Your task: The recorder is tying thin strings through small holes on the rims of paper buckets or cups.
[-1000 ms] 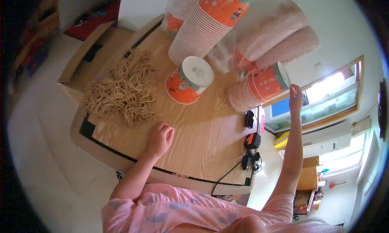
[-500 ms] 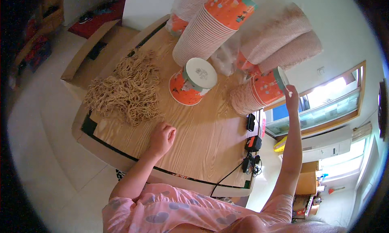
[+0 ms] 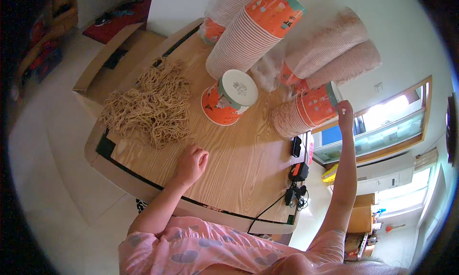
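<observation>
My right hand [image 3: 345,115] reaches out to the far right, its fingers closed at the green base end of the top orange paper tub [image 3: 319,104]. That tub sits upside down on a short nested stack [image 3: 287,119]; the fingertips are partly hidden. My left hand [image 3: 192,163] rests in a loose fist at the table's near side, with nothing visible in it. Just beyond it lies a tangled heap of tan twine [image 3: 150,105]. One upturned orange tub [image 3: 224,105] with a green band and a pale base stands mid-table.
A tall leaning stack of tubs [image 3: 246,41] stands at the back. Beside it are plastic-wrapped stacks [image 3: 330,45]. A black adapter [image 3: 299,171] and cables [image 3: 296,197] lie along the right edge of the wooden table [image 3: 229,170]. An open cardboard box [image 3: 103,60] stands on the left.
My right hand and the top tub of the right stack have shifted slightly down and to the right. My left hand stays in its fist at the same spot.
</observation>
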The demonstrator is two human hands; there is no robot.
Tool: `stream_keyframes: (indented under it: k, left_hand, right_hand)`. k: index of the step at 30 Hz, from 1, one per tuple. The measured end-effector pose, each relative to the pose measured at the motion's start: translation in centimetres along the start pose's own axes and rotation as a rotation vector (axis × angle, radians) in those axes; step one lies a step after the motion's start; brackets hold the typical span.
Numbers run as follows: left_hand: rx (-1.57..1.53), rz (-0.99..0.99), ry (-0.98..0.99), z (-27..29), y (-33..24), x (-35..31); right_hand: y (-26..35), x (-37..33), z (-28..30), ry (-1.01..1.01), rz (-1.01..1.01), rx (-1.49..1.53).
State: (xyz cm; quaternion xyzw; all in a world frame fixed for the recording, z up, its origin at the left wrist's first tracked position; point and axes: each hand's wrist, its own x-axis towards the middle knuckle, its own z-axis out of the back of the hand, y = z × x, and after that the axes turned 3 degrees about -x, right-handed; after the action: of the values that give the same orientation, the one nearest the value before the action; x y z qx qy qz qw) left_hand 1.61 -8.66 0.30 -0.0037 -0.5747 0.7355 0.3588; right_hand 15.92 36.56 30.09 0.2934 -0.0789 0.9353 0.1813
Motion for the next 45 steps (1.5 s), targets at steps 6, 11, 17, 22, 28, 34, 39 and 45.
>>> stream_keyframes:
  k: [6, 11, 17, 22, 28, 34, 39, 45]
  left_hand:
    - [0.023, -0.019, -0.006, 0.2, 0.1, 0.0]
    - [0.026, -0.018, 0.000, 0.0, 0.2, 0.0]
    - [0.002, 0.003, 0.010, -0.2, 0.2, -0.2]
    - [-0.012, -0.020, 0.003, -0.5, 0.6, -0.3]
    - [-0.028, -0.018, -0.051, -0.6, 0.2, 0.1]
    - [0.027, -0.069, -0.031, -0.1, -0.2, 0.2]
    - [0.026, -0.009, -0.010, 0.6, -0.7, 0.0]
    - [-0.026, -0.019, -0.008, -0.5, 0.2, 0.1]
  right_hand:
    - [-0.2, 0.0, -0.9, 0.034, 0.014, 0.003]
    - [-0.8, -0.1, -0.9, 0.038, 0.037, 0.005]
    - [-0.7, -0.3, -1.2, 0.044, 0.023, 0.009]
    - [0.2, -1.0, -1.6, 0.027, 0.028, -0.040]
    - [0.9, -1.8, -2.0, -0.025, -0.055, -0.030]
    - [5.4, -6.1, -6.2, -0.199, -0.012, -0.279]
    - [6.5, -4.5, -6.0, -0.404, -0.080, -0.381]
    - [1.4, -2.4, -3.9, -0.228, -0.215, -0.040]
